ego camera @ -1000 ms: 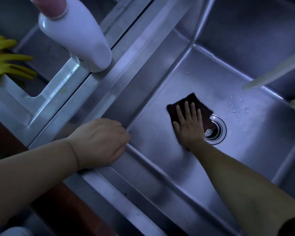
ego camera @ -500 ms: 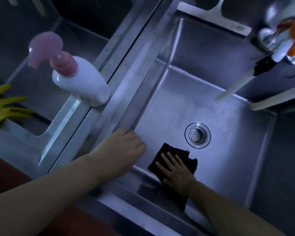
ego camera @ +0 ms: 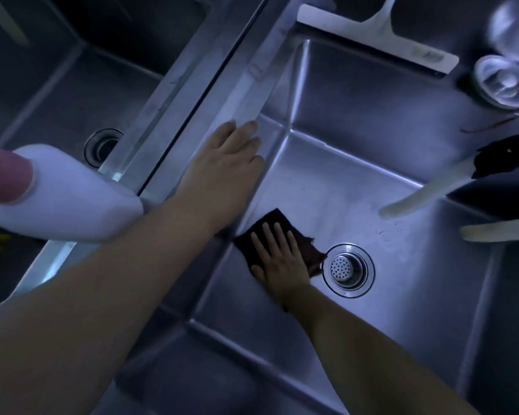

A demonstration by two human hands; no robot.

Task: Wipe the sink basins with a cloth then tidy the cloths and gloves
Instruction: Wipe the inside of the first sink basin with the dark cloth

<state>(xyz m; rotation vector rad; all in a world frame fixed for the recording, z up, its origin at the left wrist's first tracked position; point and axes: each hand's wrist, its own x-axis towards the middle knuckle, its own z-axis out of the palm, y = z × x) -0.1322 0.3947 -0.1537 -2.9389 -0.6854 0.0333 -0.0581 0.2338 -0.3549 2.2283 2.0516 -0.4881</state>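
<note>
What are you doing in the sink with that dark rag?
A person is wiping the bottom of the right sink basin. The right hand presses a dark cloth flat with straight fingers, just left of the drain strainer. The left hand rests open on the divider between the two basins. A white soap bottle with a pink pump stands at the left.

Right sink basin (ego camera: pixel 402 163): brushed stainless steel, satin sheen, faint specks near far wall. Drain strainer (ego camera: pixel 343 266): polished perforated metal, glossy. Cloth (ego camera: pixel 309 253): dark, matt woven fabric, frayed edge. Soap bottle (ego camera: pixel 69 199): smooth white plastic, pink pump top. Squeegee (ego camera: pixel 375 34): white matt plastic.
</note>
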